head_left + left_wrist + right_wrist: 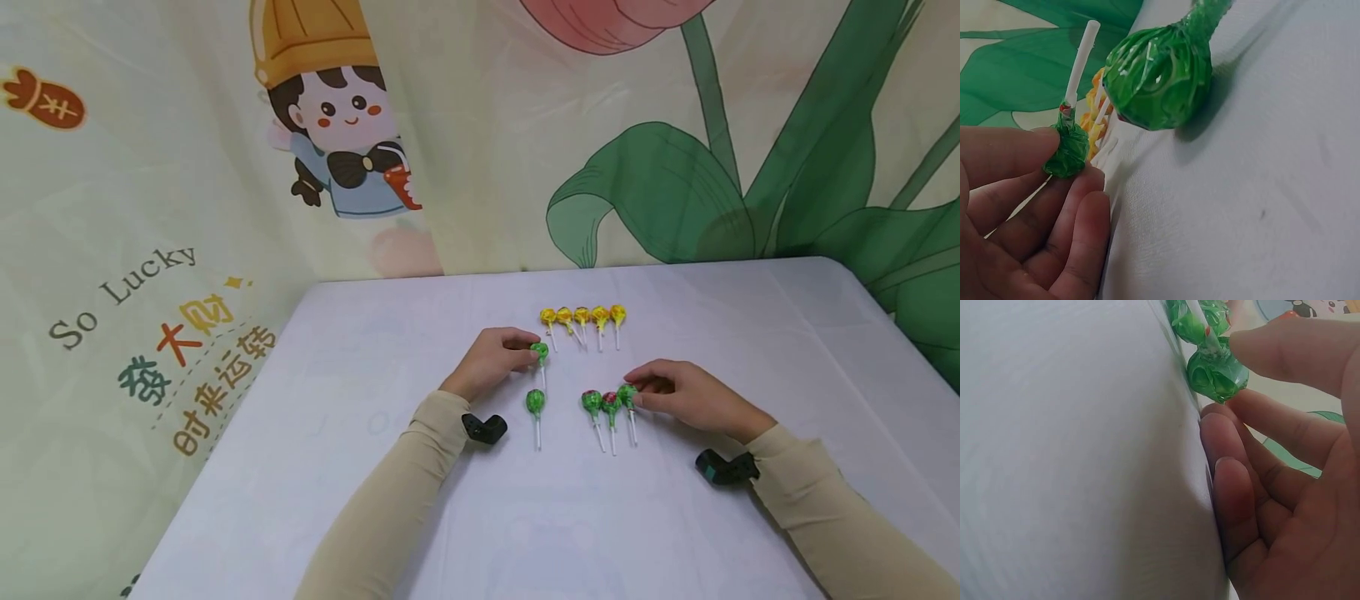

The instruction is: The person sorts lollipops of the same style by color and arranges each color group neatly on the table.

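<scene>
Nearest, a lone pop [535, 402] lies left of a tight trio [611, 403], whose end pop [626, 395] your right hand [686, 400] pinches. Farther off, your left hand [491, 364] pinches a green pop [541, 354] by its head [1067, 153], probably to leave the stick [1080, 65] free. Yellow pops [582, 316] line up beyond.

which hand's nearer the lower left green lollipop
Left: the left hand is just beyond and left of that green lollipop; the right hand is farther away, to its right.

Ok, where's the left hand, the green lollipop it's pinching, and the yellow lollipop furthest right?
Left hand [491, 362]: head view, middle of the hand.
Pinched green lollipop [1069, 151]: left wrist view, its wrapped ball.
Yellow lollipop furthest right [618, 313]: head view, its wrapped ball.
</scene>
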A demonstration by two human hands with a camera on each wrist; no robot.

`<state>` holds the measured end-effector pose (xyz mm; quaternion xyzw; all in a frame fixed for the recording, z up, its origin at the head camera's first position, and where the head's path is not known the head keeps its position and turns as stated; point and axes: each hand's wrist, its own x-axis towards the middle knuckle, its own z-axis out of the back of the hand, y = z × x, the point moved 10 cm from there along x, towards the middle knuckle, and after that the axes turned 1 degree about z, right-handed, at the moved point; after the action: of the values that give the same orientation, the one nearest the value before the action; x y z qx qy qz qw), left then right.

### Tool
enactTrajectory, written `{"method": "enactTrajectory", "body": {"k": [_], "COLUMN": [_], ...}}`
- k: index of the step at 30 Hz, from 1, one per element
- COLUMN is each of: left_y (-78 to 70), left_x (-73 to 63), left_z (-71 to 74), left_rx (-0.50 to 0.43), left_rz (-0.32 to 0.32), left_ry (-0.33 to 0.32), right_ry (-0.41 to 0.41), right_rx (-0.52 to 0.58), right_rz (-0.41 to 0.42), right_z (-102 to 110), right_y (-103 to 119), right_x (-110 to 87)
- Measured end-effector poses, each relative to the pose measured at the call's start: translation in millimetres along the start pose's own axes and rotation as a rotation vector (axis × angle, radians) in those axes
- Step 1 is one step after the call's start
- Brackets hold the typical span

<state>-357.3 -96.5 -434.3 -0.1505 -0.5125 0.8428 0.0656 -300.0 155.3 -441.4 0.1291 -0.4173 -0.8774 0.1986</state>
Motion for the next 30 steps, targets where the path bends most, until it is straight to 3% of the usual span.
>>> {"method": "enactTrajectory", "body": {"k": [13,24,30], "left_y": [1.6,-8.2,-8.3], "left_x": [10.0,10.7,14.3], "left_z": [-3.0,-9.4,-12.9], "left_rx": [0.073,0.183,0.197], "left_rz": [0.027,0.009,-0.003], "left_ry": [-0.003,0.009,0.019], "right_ry": [-0.004,0.004,0.0], "right_rx": [-0.003,0.0,-0.004], "right_rz": [0.004,0.018,0.02], "right_z": [0.5,1.2,1.6], "right_y": [-3.2,0.1,0.3], "right_x": [-0.3,-0.2,-0.4]}}
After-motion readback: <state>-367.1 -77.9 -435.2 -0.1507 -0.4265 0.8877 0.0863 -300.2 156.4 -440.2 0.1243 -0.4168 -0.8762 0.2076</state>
